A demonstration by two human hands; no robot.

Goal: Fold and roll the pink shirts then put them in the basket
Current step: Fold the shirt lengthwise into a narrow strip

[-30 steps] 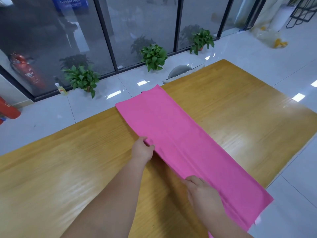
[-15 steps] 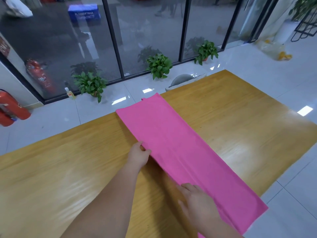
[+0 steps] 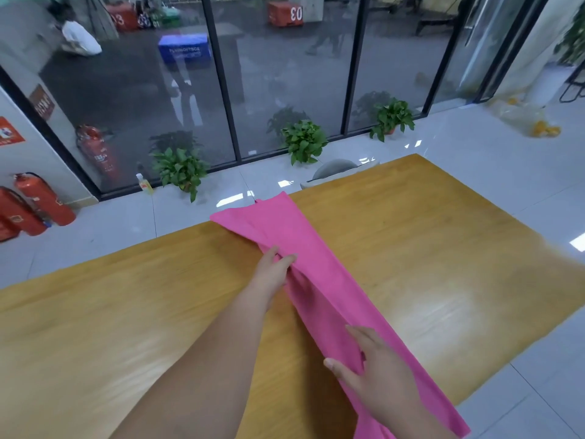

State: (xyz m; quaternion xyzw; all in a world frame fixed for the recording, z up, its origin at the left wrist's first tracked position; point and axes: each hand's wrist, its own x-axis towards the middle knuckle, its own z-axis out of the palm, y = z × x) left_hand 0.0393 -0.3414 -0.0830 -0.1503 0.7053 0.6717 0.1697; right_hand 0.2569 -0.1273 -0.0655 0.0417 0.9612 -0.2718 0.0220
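Pink shirt (image 3: 335,305) lies on the wooden table (image 3: 443,248) as one long narrow strip. Its long axis runs diagonally, from the far edge of the table, by the windows, towards the near right corner. The far end just overlaps the far edge, and the near end hangs off the right side over the floor.

Both hands work the strip's left long edge. The left hand (image 3: 273,272) pinches it about midway, thumb and fingers closed on a raised ridge of cloth. The right hand (image 3: 376,378), nearer the body, grips the same edge, with the thumb at the border and the fingers curled over the top.

The step in hand looks like a lengthwise fold, carrying that edge across to halve the width. To do it well, lift both grips together and to the same height; travel square to the long axis so the edge lands parallel to the far side; keep light tension between the hands so the cloth between them does not sag or bunch. The overhanging ends may drag and skew; smooth the strip flat before rolling. No basket is in view.
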